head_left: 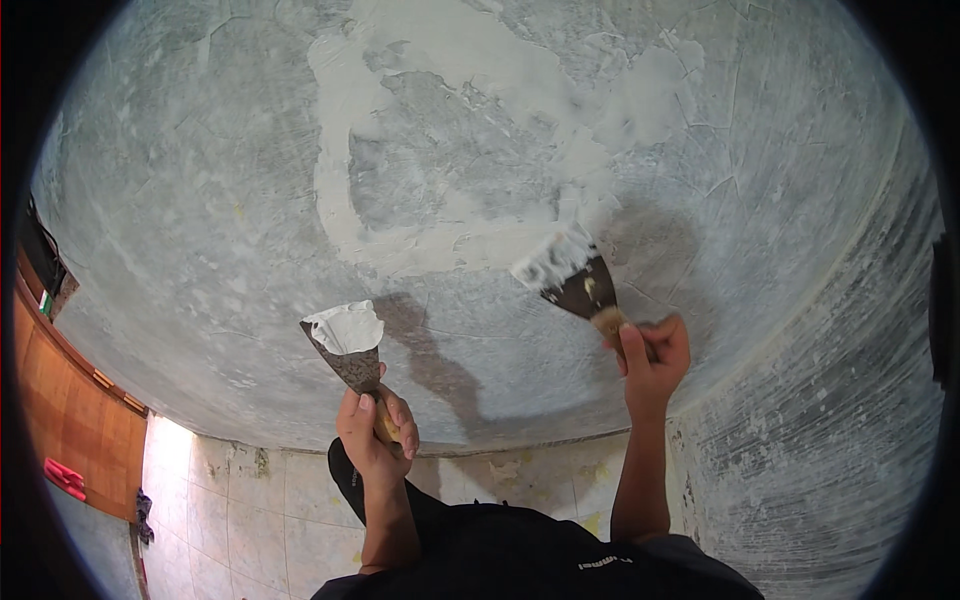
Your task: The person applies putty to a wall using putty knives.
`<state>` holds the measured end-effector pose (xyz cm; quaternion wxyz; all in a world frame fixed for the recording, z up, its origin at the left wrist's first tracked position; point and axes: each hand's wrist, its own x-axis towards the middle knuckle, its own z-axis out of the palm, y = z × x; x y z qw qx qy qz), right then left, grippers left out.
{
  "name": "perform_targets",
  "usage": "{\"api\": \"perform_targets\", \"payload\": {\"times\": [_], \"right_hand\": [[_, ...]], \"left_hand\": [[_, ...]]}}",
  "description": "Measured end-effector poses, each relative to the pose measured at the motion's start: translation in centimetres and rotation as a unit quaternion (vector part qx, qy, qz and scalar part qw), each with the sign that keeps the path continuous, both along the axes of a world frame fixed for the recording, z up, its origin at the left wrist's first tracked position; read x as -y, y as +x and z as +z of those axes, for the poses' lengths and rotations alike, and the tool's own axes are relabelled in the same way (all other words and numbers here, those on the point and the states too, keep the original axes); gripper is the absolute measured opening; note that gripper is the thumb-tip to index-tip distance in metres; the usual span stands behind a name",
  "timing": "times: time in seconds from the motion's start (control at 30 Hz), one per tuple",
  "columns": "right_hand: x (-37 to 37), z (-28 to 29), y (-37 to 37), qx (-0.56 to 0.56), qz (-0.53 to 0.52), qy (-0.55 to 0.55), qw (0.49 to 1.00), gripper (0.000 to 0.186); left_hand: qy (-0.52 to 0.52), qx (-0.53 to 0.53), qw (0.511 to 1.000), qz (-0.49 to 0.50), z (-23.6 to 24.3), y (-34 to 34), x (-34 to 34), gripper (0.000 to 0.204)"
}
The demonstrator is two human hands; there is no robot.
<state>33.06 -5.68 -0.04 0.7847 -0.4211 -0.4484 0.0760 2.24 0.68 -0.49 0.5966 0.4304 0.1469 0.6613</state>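
In my left hand (375, 428) is a putty knife (352, 366) with a wooden handle, its blade pointing up and loaded with a thick lump of white putty (347, 326). My right hand (652, 358) grips a second, wider putty knife (585, 290), tilted up to the left. White putty smears its blade edge, which is at or close to the grey wall (240, 200); I cannot tell whether it touches. Above the two blades, a rough patch of pale wet putty (440, 247) spreads over the wall, with grey showing through its middle.
A second wall (820, 450), streaked grey, meets the first on the right. Below lies a stained tiled floor (250, 500). At the far left stand a wooden door (75, 390) and a red object (65, 478). Shadows of my arms and tools fall on the wall.
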Motion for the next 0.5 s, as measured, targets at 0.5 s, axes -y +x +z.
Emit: {"api": "perform_targets", "payload": {"times": [0.5], "right_hand": [[1.2, -4.9, 0.4, -0.107, 0.041, 0.011, 0.993, 0.040]], "left_hand": [[-0.008, -0.040, 0.999, -0.025, -1.6, 0.5, 0.4, 0.042]]}}
